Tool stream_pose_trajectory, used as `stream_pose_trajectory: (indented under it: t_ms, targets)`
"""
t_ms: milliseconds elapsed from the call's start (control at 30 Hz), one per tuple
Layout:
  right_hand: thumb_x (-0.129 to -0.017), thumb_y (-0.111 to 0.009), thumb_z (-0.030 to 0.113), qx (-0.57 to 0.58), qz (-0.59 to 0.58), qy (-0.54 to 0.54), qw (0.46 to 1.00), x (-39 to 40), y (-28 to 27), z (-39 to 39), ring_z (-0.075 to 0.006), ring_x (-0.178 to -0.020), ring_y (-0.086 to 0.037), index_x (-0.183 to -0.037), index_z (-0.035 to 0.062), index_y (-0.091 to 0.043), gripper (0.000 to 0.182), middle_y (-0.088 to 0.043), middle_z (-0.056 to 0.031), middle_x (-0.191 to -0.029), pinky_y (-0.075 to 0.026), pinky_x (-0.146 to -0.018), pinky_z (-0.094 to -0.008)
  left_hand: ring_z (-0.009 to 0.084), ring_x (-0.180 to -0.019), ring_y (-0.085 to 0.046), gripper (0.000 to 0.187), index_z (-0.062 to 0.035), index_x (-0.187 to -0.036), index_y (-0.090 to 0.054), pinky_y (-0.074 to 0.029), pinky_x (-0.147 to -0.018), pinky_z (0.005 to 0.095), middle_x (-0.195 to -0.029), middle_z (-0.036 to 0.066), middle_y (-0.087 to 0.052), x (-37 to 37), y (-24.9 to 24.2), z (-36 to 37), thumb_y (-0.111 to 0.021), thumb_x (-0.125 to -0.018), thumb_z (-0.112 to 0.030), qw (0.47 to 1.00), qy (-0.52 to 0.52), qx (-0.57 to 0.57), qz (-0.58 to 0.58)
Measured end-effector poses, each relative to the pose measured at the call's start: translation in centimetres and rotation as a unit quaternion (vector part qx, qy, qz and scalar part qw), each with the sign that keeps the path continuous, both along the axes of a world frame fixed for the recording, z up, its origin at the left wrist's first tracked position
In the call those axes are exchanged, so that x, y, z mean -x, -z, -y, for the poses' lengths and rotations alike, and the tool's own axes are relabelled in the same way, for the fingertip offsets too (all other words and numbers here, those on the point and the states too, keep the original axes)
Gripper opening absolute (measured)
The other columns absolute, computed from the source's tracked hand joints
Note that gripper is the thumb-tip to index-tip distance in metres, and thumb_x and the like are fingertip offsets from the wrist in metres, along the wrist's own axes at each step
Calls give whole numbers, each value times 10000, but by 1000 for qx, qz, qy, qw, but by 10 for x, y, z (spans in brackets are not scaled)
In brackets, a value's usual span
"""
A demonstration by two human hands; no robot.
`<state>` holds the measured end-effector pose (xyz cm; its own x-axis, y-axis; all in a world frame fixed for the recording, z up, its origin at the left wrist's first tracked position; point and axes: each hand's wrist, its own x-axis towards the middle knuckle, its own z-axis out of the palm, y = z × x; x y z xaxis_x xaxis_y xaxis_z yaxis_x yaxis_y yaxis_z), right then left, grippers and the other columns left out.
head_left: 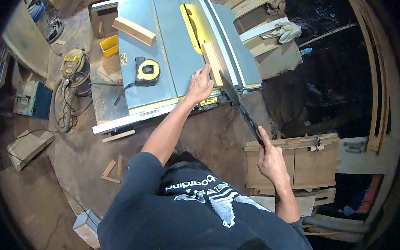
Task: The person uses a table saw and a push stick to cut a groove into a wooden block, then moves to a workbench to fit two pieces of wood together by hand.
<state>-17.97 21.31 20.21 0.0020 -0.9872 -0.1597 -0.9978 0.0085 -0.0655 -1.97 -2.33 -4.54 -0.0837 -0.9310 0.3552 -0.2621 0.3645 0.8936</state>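
Brown, dusty floor (209,133) spreads in front of the table saw (145,98), with small wood offcuts (109,169) lying on it near the saw's front left. On the saw's top, a wood strip (212,63) lies lengthwise against the fence (215,30), its far end by the yellow insert (188,20). The left hand (200,84) reaches over the saw's front edge, fingers extended and touching the strip's left side. The right hand (271,162), in front of the saw and to the right, has its fingers wrapped round the handle of a black push stick (243,111), index finger along it; the stick's far end meets the strip's near end. On the saw's left part are a tape measure (148,72) and, beyond it, a wood block (134,31). Just left of the saw sits a yellow tray (110,46); farther left, a power tool (74,64). Pale cloth (287,30) lies on boards (274,58) to its right.
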Motion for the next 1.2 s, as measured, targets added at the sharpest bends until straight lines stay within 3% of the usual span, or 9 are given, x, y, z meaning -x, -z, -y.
stream_pose_trajectory:
  t_ms: [233, 533, 633, 700, 833, 900, 1200]
  targets:
    - [-915, -532, 36, -34, 2, 24, 999, 4, -1, 9, -526, -714, -631, -1547, 137, -337, 669, -629, -335, -732, -497, -700, -598, 442, -1328, -444, 645, 92, -1423, -386, -318, -1134, 523, -1416, 285, -512, 3, 7, 15, -519, -833, -131, 998, 28, -46, -26]
    - [-924, -523, 45, -28, 38, 4, 999, 6, -4, 34, -546, -738, -616, -1542, 133, -337, 652, -633, -349, -770, -479, -730, -618, 469, -1291, -466, 661, 95, -1430, -362, -344, -1118, 526, -1404, 304, -508, 1, 17, 37, -546, -846, -154, 999, 18, -32, 4]
    - [-925, -520, 47, -37, 0, 14, 999, -2, -7, 44, -542, -744, -622, -1537, 132, -351, 640, -635, -346, -772, -481, -744, -614, 479, -1269, -486, 667, 102, -1429, -357, -361, -1108, 528, -1396, 319, -506, -1, 22, 49, -550, -847, -161, 1000, 11, -14, 5]
    - [-953, -510, 53, -70, 9, 55, 996, -7, -11, 51, -553, -842, -605, -1546, 161, -353, 622, -647, -345, -916, -458, -815, -581, 484, -1259, -494, 669, 106, -1427, -356, -368, -1103, 530, -1391, 327, -504, 0, 23, 55, -551, -847, -162, 1000, 13, -3, 4]
    - [-938, -508, 36, -53, 19, 42, 998, -4, -7, 60, -542, -843, -616, -1537, 150, -367, 626, -642, -349, -906, -473, -793, -571, 496, -1240, -505, 664, 114, -1419, -355, -378, -1095, 536, -1355, 347, -518, -6, 9, 58, -557, -839, -137, 1000, 9, -13, 8]
    - [-912, -510, 35, -35, 32, 14, 999, -3, -4, 63, -543, -780, -632, -1538, 130, -358, 651, -638, -363, -824, -487, -788, -607, 498, -1239, -504, 660, 116, -1416, -355, -379, -1095, 534, -1343, 350, -524, -10, 4, 57, -557, -837, -126, 1000, 15, -26, 7]
    - [-890, -511, 19, -28, 27, 3, 999, -11, -6, 84, -527, -817, -639, -1518, 85, -377, 645, -644, -349, -872, -500, -817, -583, 490, -1269, -486, 673, 116, -1434, -337, -380, -1111, 515, -1347, 353, -516, -14, 4, 72, -580, -840, -86, 999, 16, -38, -9]
